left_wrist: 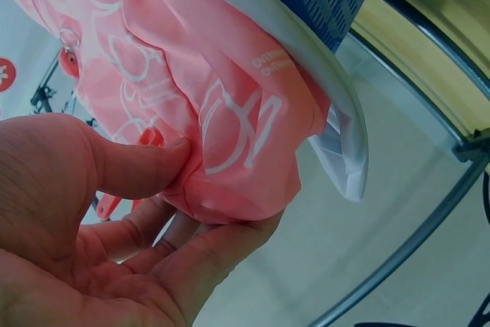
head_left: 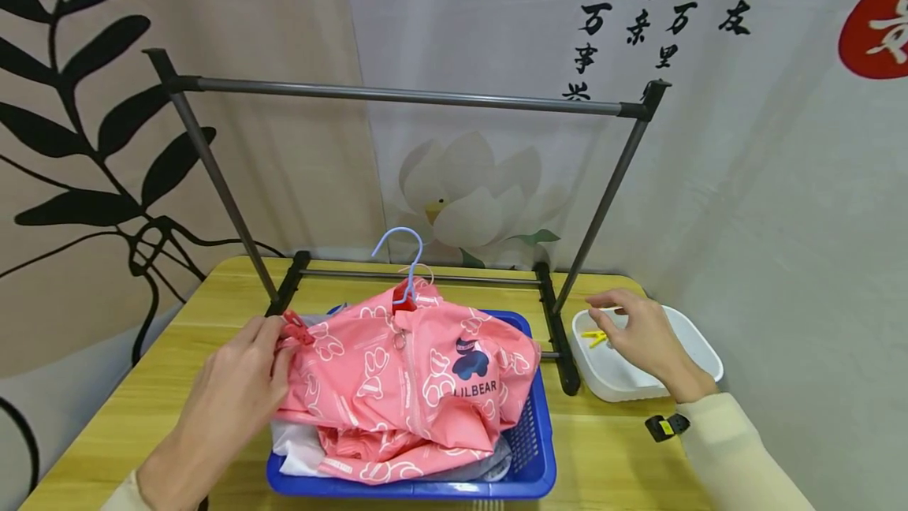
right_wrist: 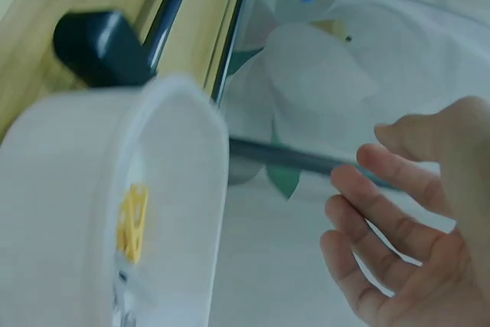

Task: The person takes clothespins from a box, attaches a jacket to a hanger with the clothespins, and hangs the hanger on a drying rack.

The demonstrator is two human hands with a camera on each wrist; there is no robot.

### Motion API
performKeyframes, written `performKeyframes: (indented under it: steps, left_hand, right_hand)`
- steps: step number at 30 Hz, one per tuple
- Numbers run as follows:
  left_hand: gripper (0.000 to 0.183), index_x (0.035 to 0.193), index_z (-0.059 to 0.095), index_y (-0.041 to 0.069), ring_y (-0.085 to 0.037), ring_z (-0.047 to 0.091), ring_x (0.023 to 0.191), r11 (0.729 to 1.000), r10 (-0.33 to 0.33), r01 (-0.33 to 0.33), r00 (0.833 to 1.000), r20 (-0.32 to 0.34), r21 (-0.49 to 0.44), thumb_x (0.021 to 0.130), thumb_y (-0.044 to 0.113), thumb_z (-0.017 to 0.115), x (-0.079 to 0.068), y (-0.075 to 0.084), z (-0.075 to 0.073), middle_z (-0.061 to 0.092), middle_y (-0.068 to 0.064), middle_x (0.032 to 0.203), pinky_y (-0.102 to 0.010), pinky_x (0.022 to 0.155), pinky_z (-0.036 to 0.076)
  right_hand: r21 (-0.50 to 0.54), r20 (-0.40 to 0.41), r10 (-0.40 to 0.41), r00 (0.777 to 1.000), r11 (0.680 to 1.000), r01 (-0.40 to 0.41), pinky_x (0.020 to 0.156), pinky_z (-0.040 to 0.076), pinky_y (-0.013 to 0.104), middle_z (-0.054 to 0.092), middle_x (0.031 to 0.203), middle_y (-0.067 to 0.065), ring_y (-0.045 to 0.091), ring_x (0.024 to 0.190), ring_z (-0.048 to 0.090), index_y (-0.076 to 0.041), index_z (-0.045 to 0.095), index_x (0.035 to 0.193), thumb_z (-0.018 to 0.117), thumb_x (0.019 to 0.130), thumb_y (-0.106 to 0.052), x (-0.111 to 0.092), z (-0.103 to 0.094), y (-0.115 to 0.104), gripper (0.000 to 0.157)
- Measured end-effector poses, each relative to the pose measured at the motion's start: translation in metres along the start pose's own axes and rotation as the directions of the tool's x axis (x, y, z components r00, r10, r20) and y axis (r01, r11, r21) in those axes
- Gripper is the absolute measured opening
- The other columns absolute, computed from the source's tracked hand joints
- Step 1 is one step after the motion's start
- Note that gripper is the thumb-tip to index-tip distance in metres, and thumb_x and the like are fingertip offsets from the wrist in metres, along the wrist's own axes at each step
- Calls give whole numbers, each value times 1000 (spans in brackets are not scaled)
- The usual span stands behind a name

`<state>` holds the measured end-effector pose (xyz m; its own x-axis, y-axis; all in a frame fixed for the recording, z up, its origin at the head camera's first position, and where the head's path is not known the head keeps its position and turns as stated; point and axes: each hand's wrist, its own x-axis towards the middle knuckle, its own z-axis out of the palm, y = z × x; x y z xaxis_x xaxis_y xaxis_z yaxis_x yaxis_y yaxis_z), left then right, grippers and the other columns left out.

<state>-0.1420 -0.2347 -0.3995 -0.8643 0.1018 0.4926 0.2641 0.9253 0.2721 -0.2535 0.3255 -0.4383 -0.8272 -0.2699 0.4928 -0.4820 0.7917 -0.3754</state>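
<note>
A pink jacket (head_left: 440, 369) with white bear outlines and a front zipper lies over a blue basket (head_left: 546, 448). From its collar rises the hook of a blue hanger (head_left: 414, 247). My left hand (head_left: 234, 385) pinches the jacket's edge between thumb and fingers, as the left wrist view shows. A red clothespin (head_left: 298, 330) sits at that same edge beside my fingertips, partly hidden behind the thumb in the left wrist view. Over the white bin (head_left: 702, 345), my right hand (head_left: 645, 337) is held with relaxed fingers and nothing in them. A yellow clothespin (right_wrist: 133, 223) lies inside the bin.
A grey metal rack with a top bar (head_left: 411, 95) stands behind the basket, its black right foot (head_left: 560, 337) between basket and bin. White and grey clothes (head_left: 301, 448) show under the jacket. Everything stands on a wooden table (head_left: 603, 456) before a printed curtain (head_left: 745, 180).
</note>
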Motion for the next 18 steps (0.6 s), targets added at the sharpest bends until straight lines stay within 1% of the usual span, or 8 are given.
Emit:
performKeyframes:
  steps: [3, 6, 9, 13, 18]
  left_hand:
    - [23, 116, 70, -3, -30, 71, 69, 1000, 10, -10, 1000, -13, 6, 100, 1, 86, -1, 0, 0, 73, -22, 102, -47, 56, 63]
    - [23, 114, 70, -2, -29, 70, 68, 1000, 22, -22, 999, -30, 10, 99, 1, 86, -1, 0, 0, 73, -20, 100, -46, 54, 61]
    - [23, 114, 69, -2, -30, 71, 69, 1000, 24, -23, 999, -29, 13, 99, 1, 86, -1, 1, 0, 72, -20, 100, -47, 55, 63]
    - [22, 115, 69, -2, -31, 71, 70, 1000, 11, -11, 1000, -15, 12, 100, 2, 85, -2, 1, 0, 72, -21, 101, -48, 57, 64]
    - [22, 117, 69, -3, -29, 70, 69, 1000, 6, -6, 1000, -1, 8, 101, 2, 84, -2, 0, 0, 73, -22, 102, -46, 56, 63]
  right_hand:
    - [-2, 53, 26, 998, 1000, -26, 98, 69, 64, 88, 122, 14, 40, 113, 84, -5, 86, 124, 82, 109, -10, 1, -1, 12, 17]
    - [-2, 114, 55, 992, 999, -55, 100, 68, 64, 88, 124, 15, 41, 115, 83, -5, 85, 125, 82, 109, -11, 4, -2, 21, 17]
    - [-7, 179, 74, 981, 997, -73, 102, 67, 64, 87, 126, 16, 43, 118, 82, -4, 85, 125, 81, 110, -13, 7, -3, 29, 18]
    - [-41, 257, 86, 963, 996, -78, 102, 67, 65, 87, 128, 17, 43, 119, 82, -4, 86, 126, 80, 111, -16, 11, -3, 36, 19]
    - [-65, 318, 88, 944, 995, -70, 100, 66, 65, 87, 127, 16, 41, 117, 82, -6, 87, 124, 82, 109, -15, 13, 0, 45, 18]
